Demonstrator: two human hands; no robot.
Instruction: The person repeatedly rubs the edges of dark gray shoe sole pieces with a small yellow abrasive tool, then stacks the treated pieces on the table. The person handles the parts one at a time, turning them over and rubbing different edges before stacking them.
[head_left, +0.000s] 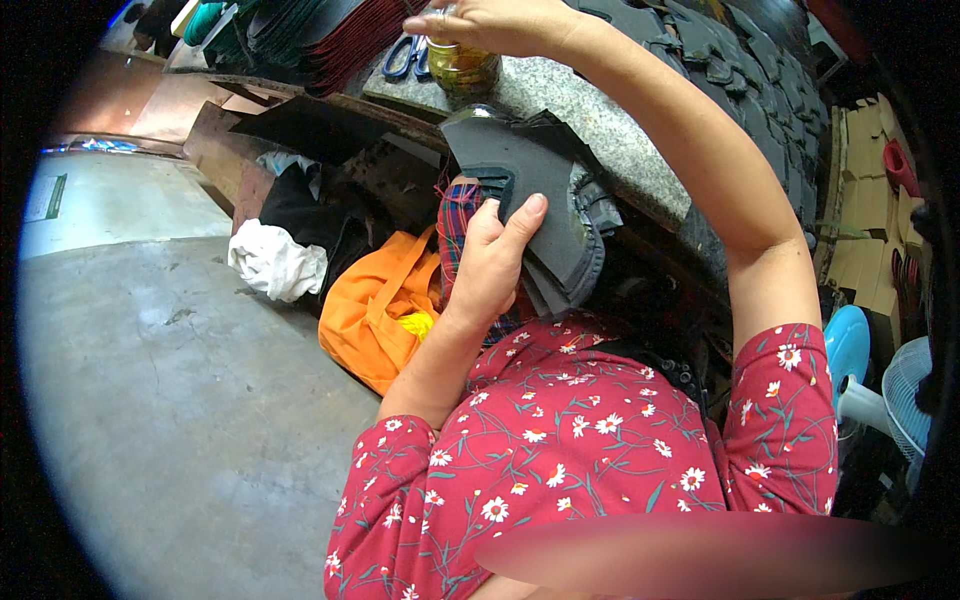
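From the head camera, the left hand [492, 262] is curled around a bunch of dark grey shoe pieces [530, 190], thumb pressed on top, in front of the stone table [590, 110]. They look light and bendy, best held at the edge. The right hand [490, 25] pinches something over a glass jar [462, 70].

— What colour is the stack in my left grip [495, 262]?

— Dark grey foam shoe pieces [525, 175], matte and plain, with a red-and-blue plaid cloth [457, 222] showing behind them.

— And under my right grip [490, 22]?

— A small glass jar of amber-yellow liquid [463, 68] on the speckled grey stone bench [590, 125]. Beside it lie blue-handled scissors [405, 55].

— My sleeves?

— Red fabric with white daisies and thin green stems [560, 440].

— Down on the floor?

— A bright orange cloth bag [375, 310] with something yellow inside, a crumpled white cloth [275, 262], and pale grey concrete floor [150, 400].
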